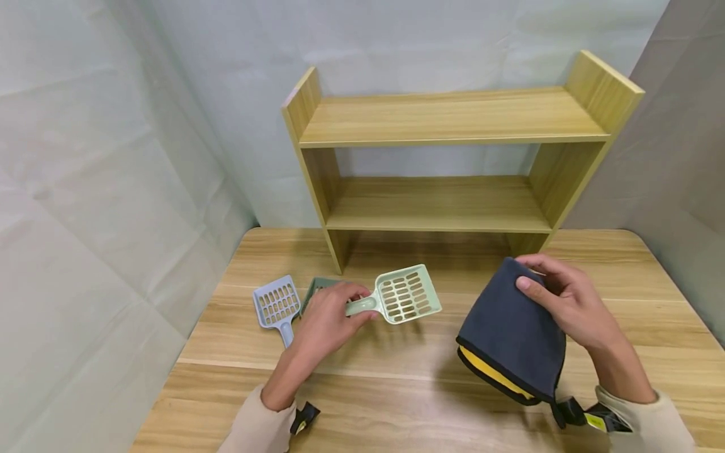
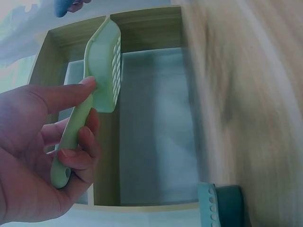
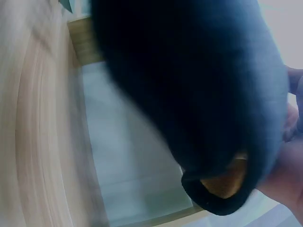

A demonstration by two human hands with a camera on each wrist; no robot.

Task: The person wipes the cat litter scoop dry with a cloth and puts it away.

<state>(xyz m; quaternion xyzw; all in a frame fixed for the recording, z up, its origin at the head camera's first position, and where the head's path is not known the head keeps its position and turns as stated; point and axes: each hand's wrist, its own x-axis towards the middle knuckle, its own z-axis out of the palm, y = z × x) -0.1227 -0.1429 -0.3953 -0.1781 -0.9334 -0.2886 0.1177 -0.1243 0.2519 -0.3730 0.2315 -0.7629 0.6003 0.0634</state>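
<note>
My left hand [image 1: 331,318] grips the handle of a light green litter scoop [image 1: 404,294], thumb and fingers wrapped round it. The scoop's slotted head points right in the head view, and the left wrist view shows it edge-on [image 2: 103,66]. With my right hand [image 1: 574,302] I pinch the upper edge of a folded dark grey cloth [image 1: 512,333], which has black edging and a yellow underside. The cloth hangs down over the table and fills much of the right wrist view [image 3: 189,85]. Partly behind my left hand lies a dark green scoop [image 1: 318,287]; left of it lies a blue-grey scoop [image 1: 277,303].
A two-tier wooden shelf [image 1: 442,221] stands at the back of the wooden table [image 1: 396,402]. Pale fabric [image 1: 113,157] hangs behind and along the sides. Black wrist straps [image 1: 304,418] show at both cuffs.
</note>
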